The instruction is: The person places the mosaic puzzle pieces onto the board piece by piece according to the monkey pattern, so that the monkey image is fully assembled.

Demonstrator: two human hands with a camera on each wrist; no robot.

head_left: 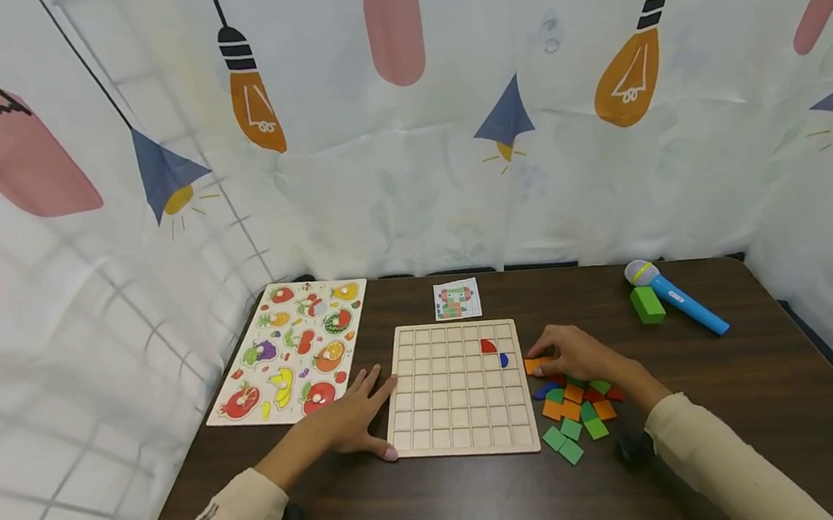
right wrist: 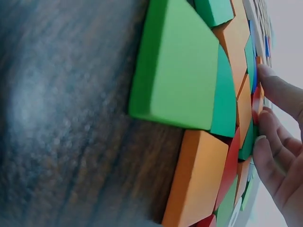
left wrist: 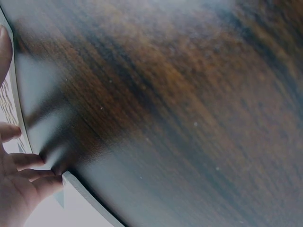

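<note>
A wooden grid board [head_left: 459,450] lies in front of the person, with a red quarter-round tile [head_left: 488,346] and a blue half-round tile [head_left: 504,360] in its upper right cells. The left hand [head_left: 348,415] has its fingers spread, thumb and fingertips at the board's left edge. Just beyond the right edge, the right hand [head_left: 574,351] pinches an orange tile [head_left: 533,364] between thumb and fingers. Under and below that hand spreads a pile of red, blue, orange and green tiles; a green tile [right wrist: 184,71] looms large in the right wrist view.
A small pattern card [head_left: 457,299] lies behind the board. To the left is a fruit-picture board [head_left: 286,352], its corner near the left hand. At the back right, a toy microphone [head_left: 680,299] leans on a green block [head_left: 647,305]. A patterned curtain [head_left: 381,205] hangs behind the table.
</note>
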